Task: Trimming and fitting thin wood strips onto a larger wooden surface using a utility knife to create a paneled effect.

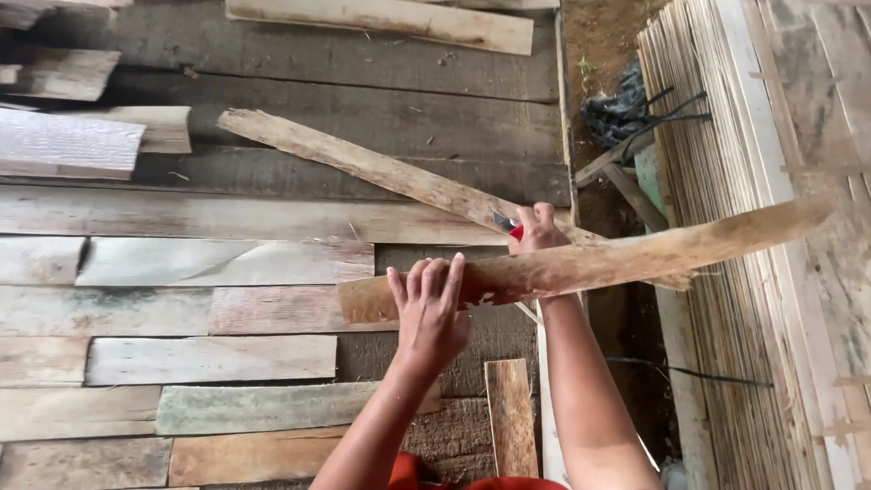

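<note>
Mid-trim, looks like: left hand (pixel 429 308) clamped round the rough wooden slat (pixel 590 263), held level above the plank floor (pixel 227 218). Right hand (pixel 537 229), at 1 o'clock from the left, is closed on a red-handled knife (pixel 506 224) (blade barely visible). Next cut probably needs a steady slat.

plank floor (pixel 272 218), stacked slats (pixel 717 272), black bag (pixel 617 109)

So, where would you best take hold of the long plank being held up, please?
Grip the long plank near its squared left end, from above, fingers wrapped over the top edge as the left hand does; the right end is ragged and splintery.
</note>
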